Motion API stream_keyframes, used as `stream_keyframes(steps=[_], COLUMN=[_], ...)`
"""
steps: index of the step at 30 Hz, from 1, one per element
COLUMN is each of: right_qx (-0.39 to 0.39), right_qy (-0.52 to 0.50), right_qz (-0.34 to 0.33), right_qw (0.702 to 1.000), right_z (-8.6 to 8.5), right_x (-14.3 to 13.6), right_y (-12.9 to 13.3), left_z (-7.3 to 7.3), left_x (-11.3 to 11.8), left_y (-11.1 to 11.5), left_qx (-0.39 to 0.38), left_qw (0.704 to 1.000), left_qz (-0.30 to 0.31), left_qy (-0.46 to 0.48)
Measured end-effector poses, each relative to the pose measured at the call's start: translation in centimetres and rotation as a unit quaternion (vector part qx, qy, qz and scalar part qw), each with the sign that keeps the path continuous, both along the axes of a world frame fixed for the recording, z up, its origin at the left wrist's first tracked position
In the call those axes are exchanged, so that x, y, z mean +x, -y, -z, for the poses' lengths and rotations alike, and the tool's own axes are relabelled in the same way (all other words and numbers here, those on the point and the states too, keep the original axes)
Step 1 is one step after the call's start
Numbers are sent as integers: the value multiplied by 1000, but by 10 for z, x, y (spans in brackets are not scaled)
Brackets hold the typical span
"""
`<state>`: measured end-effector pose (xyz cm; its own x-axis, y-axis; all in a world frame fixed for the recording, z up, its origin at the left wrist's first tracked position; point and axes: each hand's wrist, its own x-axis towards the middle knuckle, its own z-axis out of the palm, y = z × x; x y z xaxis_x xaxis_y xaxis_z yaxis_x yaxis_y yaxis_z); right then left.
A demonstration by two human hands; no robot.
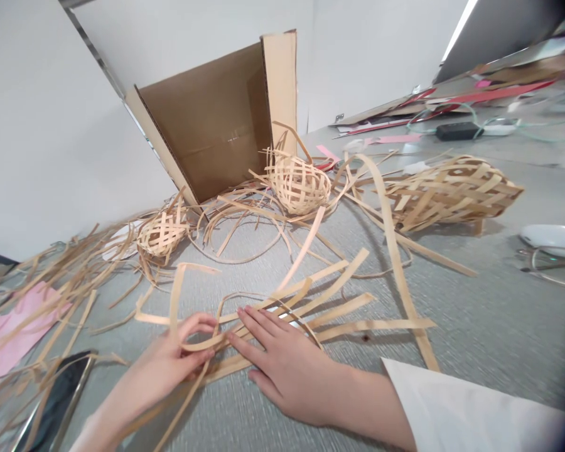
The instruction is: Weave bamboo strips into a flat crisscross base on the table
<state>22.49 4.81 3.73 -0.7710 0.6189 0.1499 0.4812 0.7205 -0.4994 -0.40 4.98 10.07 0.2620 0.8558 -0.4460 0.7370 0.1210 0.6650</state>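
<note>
At lower centre of the frame, my right hand (294, 367), grip slightly spread, steadies fanned strips (381, 325) over the bench (475, 326); my left hand (167, 361) pinches a curved strip (200, 346). I judge this as strip positioning; the next move calls for steady right-hand pressure.

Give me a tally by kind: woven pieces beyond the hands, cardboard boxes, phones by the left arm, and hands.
Woven: 3 (left woven piece, middle woven piece, right woven piece)
Cardboard box: 1
Phone: 1
Hands: 2 (left hand, right hand)
Total: 7
</note>
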Motion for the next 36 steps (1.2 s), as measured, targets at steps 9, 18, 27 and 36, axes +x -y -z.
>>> stream_keyframes(steps=[9, 18, 27, 36], right_qx=[13, 25, 53, 14], right_qy=[3, 2, 20, 21], right_qz=[-2, -1, 20, 27], right_qw=[1000, 1000, 998, 999], right_z=[3, -3, -7, -4], right_x=[-1, 0, -17, -15], right_y=[0, 0, 1, 1], left_z=[1, 9, 16, -28], left_x=[2, 8, 0, -46], left_y=[0, 5, -4, 18], left_qx=[9, -50, -76, 81], left_qw=[1000, 990, 986, 992], left_qz=[-6, -49, -45, 21], left_qy=[-22, 121, 141, -93])
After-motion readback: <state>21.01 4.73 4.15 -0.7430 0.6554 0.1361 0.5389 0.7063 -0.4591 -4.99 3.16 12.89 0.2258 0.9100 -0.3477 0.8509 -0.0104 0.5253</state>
